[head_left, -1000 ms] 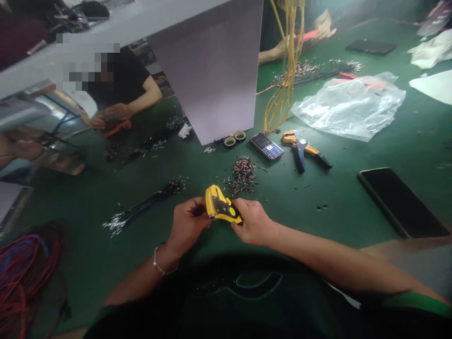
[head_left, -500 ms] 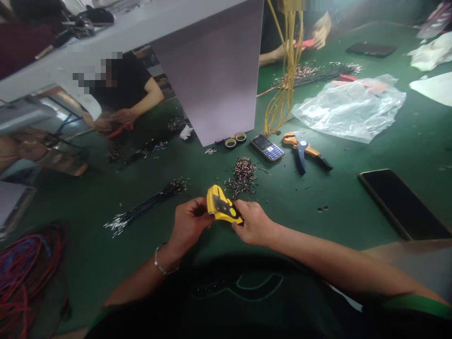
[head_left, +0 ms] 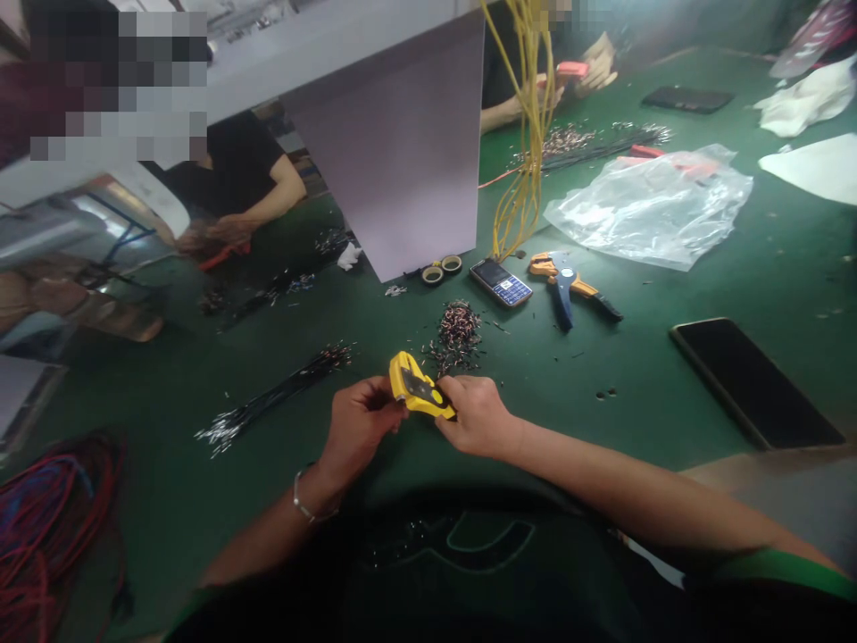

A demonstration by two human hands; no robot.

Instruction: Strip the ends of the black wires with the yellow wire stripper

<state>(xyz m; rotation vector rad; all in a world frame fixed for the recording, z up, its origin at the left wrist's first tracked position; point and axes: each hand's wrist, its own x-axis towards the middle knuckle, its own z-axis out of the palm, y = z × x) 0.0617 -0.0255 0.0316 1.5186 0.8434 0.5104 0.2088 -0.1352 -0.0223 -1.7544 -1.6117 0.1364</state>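
My right hand (head_left: 478, 418) is wrapped round the handles of a yellow wire stripper (head_left: 416, 386) with a dark panel on its side. At the tool's head, my left hand (head_left: 361, 424) is closed in a pinch. Whatever its fingers hold is too small or hidden to make out. Just beyond the tool lies a pile of short black and copper wire offcuts (head_left: 459, 329). Left of my hands, a bundle of black wires (head_left: 278, 393) with bare, shiny ends rests on the green table (head_left: 576, 482).
A blue and orange wire stripper (head_left: 568, 281), a keypad phone (head_left: 502, 282) and tape rolls (head_left: 442, 270) lie ahead. To the right are a large phone (head_left: 756, 379) and a plastic bag (head_left: 649, 210). Yellow wires (head_left: 528, 134) hang beside a pale panel (head_left: 408, 161). Red wire coils (head_left: 54, 527) lie left. Co-workers sit opposite.
The whole view has shifted slightly, so the table things sit a little further left. My hands and the yellow wire stripper keep nearly the same pose. A co-worker's hands with a red tool moved slightly.
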